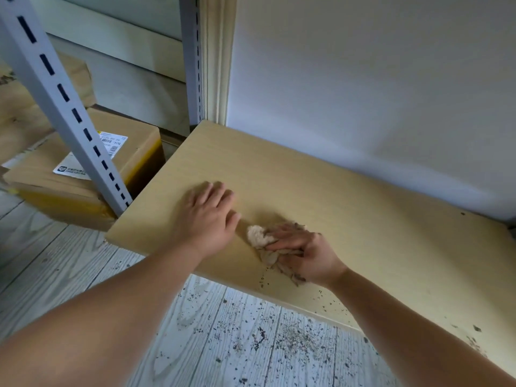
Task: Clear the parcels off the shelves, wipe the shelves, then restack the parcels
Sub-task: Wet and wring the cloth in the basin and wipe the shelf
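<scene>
A bare light-wood shelf (349,196) fills the middle and right of the head view, with no parcels on it. My right hand (300,255) presses a crumpled, dirty beige cloth (258,236) onto the shelf near its front edge. My left hand (208,216) lies flat on the shelf just left of the cloth, fingers spread and holding nothing. Dark crumbs of dirt (472,339) lie along the shelf's front right edge. A cardboard parcel (83,174) with a white label sits low at the left, partly behind a post.
A grey slotted metal upright (64,107) slants across the left, and a second one (192,60) stands at the shelf's back corner. A white wall (363,79) backs the shelf. More cardboard boxes (22,107) sit at far left. The pale plank floor (237,339) below is strewn with dark debris.
</scene>
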Demonstrator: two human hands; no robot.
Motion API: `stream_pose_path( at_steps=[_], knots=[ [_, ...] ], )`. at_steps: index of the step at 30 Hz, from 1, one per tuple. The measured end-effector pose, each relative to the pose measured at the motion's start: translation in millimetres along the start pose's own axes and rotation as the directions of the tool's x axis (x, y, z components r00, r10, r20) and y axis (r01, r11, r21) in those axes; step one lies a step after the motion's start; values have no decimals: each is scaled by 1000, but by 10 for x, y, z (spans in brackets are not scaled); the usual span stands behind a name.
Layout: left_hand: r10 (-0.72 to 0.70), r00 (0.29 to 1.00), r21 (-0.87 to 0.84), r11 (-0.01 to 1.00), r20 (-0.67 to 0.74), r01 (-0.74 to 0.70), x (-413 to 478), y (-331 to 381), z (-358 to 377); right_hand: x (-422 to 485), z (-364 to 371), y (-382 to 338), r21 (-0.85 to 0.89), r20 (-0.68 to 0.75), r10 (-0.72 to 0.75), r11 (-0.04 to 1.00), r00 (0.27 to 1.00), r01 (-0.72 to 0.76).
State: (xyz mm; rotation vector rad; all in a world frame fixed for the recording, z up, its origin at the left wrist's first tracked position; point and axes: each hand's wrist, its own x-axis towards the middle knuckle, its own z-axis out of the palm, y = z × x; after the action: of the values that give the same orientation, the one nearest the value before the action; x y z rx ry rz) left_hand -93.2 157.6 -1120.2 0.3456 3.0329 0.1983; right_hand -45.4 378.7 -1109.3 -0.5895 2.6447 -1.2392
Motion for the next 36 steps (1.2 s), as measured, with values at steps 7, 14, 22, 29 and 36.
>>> stream_pose_path(
  at_steps=[7, 14, 22, 29, 36],
  knots=[
    [-17, 1000, 27, 1000, 21, 16, -27, 3, 5, -493, 316, -430, 53, 110, -197, 980, 974, 192],
    [-34, 999, -113, 993, 24, 37, -29, 435, -3, -427, -219, -488, 256, 54, -16, 967, 998, 1],
    [50, 999, -36, 998, -11, -50, -103, 595, 133, 27, -912, 418, 216, -355, 379, 922, 855, -320],
    [49, 999, -39, 998, -22, -50, -82, 585, 144, -277, -704, 469, 144, -232, 355, 933, 906, -329],
    [22, 1000, -57, 998, 11, -22, -47, 591, 167, -877, -105, 15, 82, -113, 7, 997, 994, 2]
  ],
)
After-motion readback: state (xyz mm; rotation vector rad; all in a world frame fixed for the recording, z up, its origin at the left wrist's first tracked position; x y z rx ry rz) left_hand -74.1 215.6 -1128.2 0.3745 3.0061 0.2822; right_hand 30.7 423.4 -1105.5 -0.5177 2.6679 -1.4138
